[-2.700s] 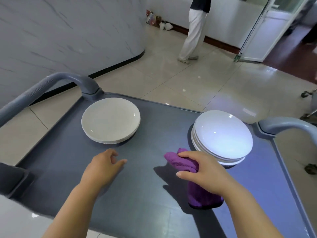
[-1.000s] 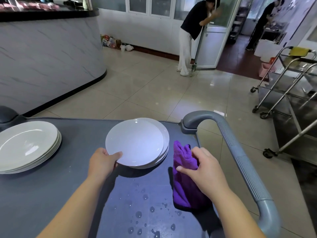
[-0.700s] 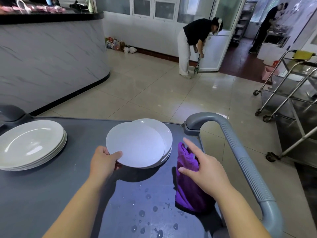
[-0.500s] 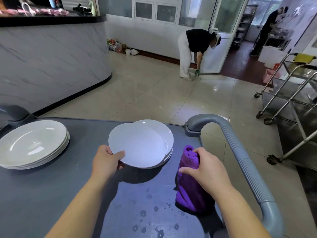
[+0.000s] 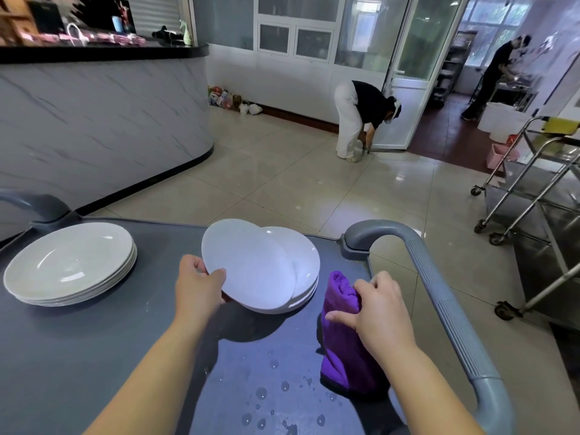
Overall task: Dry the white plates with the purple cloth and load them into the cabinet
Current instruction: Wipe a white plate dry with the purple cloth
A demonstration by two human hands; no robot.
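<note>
Two hands busy: left hand (image 5: 197,285) pinches tilted plate (image 5: 248,268); right hand (image 5: 381,312) grips purple cloth (image 5: 342,346).

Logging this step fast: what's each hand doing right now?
Left hand: grips the tilted top white plate by its rim.
Right hand: holds the purple cloth.
</note>
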